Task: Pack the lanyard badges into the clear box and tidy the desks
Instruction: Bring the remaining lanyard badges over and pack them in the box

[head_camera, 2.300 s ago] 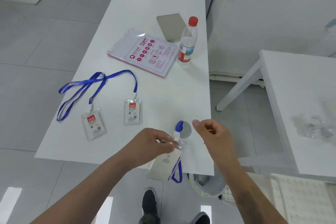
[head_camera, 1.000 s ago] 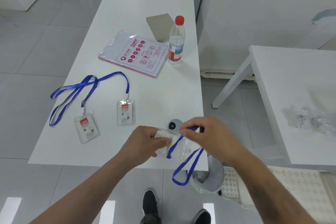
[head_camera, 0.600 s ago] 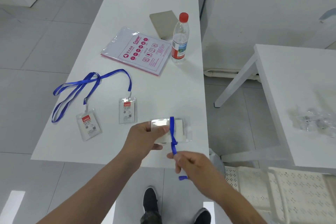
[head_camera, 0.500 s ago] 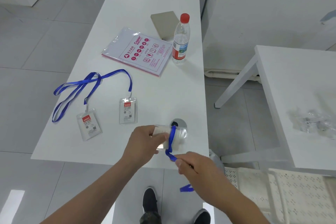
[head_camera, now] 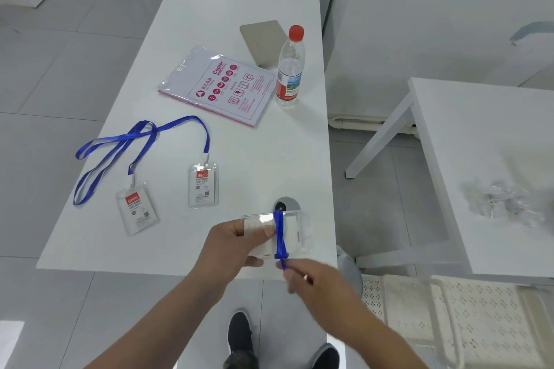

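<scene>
My left hand (head_camera: 232,244) grips a clear badge holder (head_camera: 295,232) by its left end, above the near edge of the white desk (head_camera: 239,0). A blue lanyard strap (head_camera: 279,234) runs across the holder's middle. My right hand (head_camera: 311,280) pinches the strap's lower end just below the holder. Two more badges lie flat on the desk: one (head_camera: 137,206) at the left, one (head_camera: 203,185) in the middle. Their blue lanyards (head_camera: 126,144) loop out toward the left edge. No clear box is identifiable.
A plastic-wrapped paper pack (head_camera: 220,87), a grey card (head_camera: 263,42) and a red-capped water bottle (head_camera: 290,67) stand further back. A cable grommet (head_camera: 286,204) sits in the desk near my hands. A second white desk (head_camera: 479,135) at right holds crumpled clear plastic (head_camera: 503,204). A white perforated chair (head_camera: 449,314) stands below it.
The lanyard hung loose earlier; my right hand has carried it round the badge holder several times, so the strap now lies wound across its middle. My left hand kept hold of the holder.
</scene>
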A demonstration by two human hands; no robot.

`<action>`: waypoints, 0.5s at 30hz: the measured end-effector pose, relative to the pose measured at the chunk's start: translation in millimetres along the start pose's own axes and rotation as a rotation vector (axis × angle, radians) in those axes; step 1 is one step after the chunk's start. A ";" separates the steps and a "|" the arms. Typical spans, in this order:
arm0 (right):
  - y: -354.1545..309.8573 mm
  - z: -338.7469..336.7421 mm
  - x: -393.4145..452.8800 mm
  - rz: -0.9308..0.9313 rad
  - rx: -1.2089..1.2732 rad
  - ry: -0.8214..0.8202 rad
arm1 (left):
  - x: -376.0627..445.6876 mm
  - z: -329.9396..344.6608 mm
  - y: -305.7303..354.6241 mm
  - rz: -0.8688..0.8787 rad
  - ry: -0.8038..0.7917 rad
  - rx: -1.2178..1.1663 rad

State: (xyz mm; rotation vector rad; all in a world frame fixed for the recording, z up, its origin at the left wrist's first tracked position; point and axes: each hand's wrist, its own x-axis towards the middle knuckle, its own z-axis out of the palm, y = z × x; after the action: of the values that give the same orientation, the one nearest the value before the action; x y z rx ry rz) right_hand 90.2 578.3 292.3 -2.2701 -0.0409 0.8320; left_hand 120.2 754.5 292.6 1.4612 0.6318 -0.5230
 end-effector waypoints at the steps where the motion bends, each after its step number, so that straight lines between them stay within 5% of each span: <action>1: -3.5 7.5 -6.0 -0.050 -0.067 -0.023 | 1.2 1.1 -2.6 0.020 0.032 0.067; 5: -17.9 -5.6 -7.0 -0.159 -0.262 0.087 | 0.1 -0.9 -12.2 0.068 0.041 0.224; 15: -0.9 -44.2 13.1 -0.178 0.020 0.371 | -12.9 4.0 -3.7 0.016 -0.217 0.134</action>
State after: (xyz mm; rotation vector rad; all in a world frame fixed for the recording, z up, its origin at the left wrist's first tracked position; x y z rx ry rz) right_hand 126.3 555.3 309.6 -2.3270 -0.0627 0.3109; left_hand 108.5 749.7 298.6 1.5090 0.4197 -0.7117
